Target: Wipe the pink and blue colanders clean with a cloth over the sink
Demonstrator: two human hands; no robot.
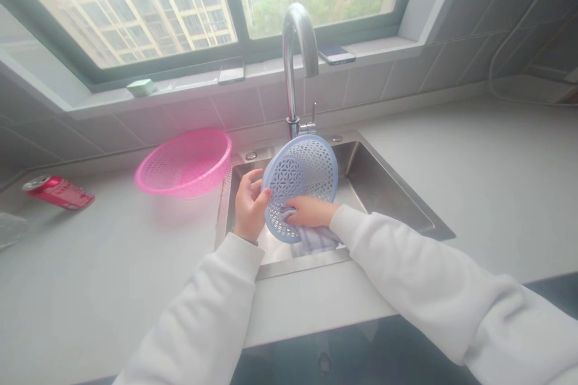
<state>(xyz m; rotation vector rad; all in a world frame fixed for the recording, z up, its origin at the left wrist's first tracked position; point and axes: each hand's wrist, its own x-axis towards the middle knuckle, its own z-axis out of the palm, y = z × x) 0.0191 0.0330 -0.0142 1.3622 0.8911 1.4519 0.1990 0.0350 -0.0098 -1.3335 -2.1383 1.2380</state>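
A light blue plastic colander [311,162] with a cut-out pattern is held tilted over the steel sink [388,192], its hollow side toward me. My left hand [250,204] grips its left rim, thumb in front, the other fingers partly hidden behind. Inside the colander, my right hand [311,212] is closed on a striped white and purple-grey cloth [316,240] and presses it against the lower wall. The loose end of the cloth hangs below the rim. Behind the colander rises a chrome faucet [289,72]; no water shows at its spout.
On the counter left of the sink stands a pink plastic basket [203,179]. A red can [58,192] lies on its side farther left, near a clear plastic item [11,228]. Two phone-like slabs and a pale green block [141,87] rest on the windowsill [189,81].
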